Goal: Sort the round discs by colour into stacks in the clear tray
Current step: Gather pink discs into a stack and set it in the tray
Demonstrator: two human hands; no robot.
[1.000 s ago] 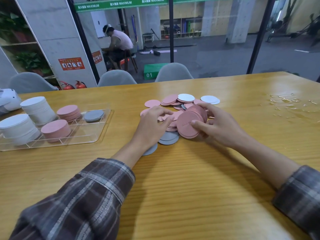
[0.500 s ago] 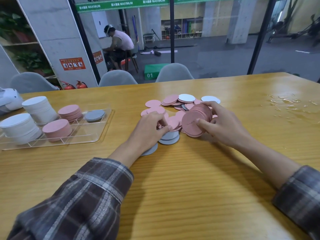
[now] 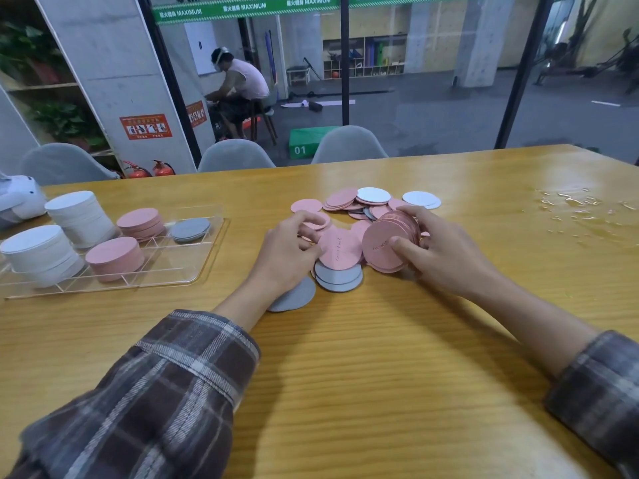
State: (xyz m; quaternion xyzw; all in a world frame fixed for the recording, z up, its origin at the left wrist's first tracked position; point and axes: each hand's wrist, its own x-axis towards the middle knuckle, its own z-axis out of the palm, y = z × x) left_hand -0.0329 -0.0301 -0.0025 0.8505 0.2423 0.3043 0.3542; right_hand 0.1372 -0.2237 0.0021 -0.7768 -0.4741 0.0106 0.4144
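Note:
A loose pile of pink, white and grey discs (image 3: pixel 371 203) lies at the table's middle. My right hand (image 3: pixel 439 252) grips a tilted stack of pink discs (image 3: pixel 389 245) on edge. My left hand (image 3: pixel 288 252) pinches a single pink disc (image 3: pixel 340 250), raised beside that stack. Grey discs (image 3: pixel 337 276) lie under it, and another grey disc (image 3: pixel 294 299) is partly hidden beneath my left wrist. The clear tray (image 3: pixel 166 271) at the left holds two white stacks (image 3: pixel 41 252), two pink stacks (image 3: pixel 116 257) and a low grey stack (image 3: pixel 190 229).
A wet patch (image 3: pixel 581 209) glistens on the wooden table at the far right. A white object (image 3: pixel 19 200) sits at the left edge behind the tray. Grey chairs (image 3: pixel 235 157) stand along the far side. A person sits beyond the glass.
My left hand has lifted one pink disc out of the pile and brought it up toward the stack. My right hand has kept its hold, shifting slightly.

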